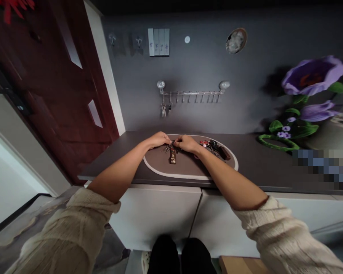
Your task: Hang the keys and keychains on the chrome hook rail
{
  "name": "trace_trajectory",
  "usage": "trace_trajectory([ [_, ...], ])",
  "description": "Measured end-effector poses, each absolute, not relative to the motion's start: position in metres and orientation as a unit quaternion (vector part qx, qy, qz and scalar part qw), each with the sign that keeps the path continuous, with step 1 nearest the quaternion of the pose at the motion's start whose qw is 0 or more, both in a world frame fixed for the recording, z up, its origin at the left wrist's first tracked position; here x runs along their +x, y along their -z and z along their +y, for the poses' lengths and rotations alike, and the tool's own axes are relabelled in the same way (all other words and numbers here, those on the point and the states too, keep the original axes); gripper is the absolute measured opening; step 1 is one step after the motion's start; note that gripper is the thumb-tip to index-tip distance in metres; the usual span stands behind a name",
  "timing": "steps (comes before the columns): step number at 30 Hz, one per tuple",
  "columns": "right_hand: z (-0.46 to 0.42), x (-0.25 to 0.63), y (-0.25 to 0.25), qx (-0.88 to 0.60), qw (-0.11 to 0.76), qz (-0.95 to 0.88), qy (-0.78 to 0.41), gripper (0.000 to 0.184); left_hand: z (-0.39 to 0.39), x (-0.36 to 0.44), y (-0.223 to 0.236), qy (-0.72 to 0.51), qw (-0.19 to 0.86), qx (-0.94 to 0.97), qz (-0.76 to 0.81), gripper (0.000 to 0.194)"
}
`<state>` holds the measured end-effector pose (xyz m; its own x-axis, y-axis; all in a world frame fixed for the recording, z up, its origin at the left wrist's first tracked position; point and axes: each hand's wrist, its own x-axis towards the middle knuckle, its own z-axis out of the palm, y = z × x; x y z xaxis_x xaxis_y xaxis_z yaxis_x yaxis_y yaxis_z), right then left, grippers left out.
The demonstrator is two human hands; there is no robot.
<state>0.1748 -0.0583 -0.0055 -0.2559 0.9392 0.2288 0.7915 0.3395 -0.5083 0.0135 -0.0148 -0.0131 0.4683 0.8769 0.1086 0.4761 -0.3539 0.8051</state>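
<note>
Both hands meet over an oval brown mat (185, 176) with a pale rim. My left hand (159, 140) pinches the top of a bunch of keys (167, 148) from the left. My right hand (185, 143) is closed on the same bunch from the other side, its fingertips close to the left ones. A brown patterned key fob (173, 156) hangs or lies below the fingers, with metal keys fanned out to its left. Partly behind my right wrist, more keys with red and black fobs (214, 146) lie on the mat.
A clear hook rail (193, 93) on the grey wall carries two small key sets (164, 109) at its left end. Purple artificial flowers (313, 78) and a green ring stand at right. A dark red door (60, 87) is at left; white cabinet doors (157, 213) are below.
</note>
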Motion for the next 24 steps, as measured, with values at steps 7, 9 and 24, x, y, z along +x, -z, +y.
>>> trace_trajectory([
  [7, -0.056, 0.177, 0.007, -0.545, 0.289, -0.764, -0.189, 0.017, -0.016, 0.017, 0.016, -0.342, 0.442, 0.715, 0.419, 0.018],
  [9, -0.056, 0.177, 0.007, -0.537, 0.31, -0.757, -0.205, 0.018, -0.016, 0.019, 0.015, -0.357, 0.471, 0.694, 0.411, 0.017],
  [24, -0.044, 0.18, 0.007, -0.441, 0.49, -0.643, -0.39, 0.019, -0.023, 0.031, 0.004, -0.455, 0.616, 0.528, 0.367, 0.009],
])
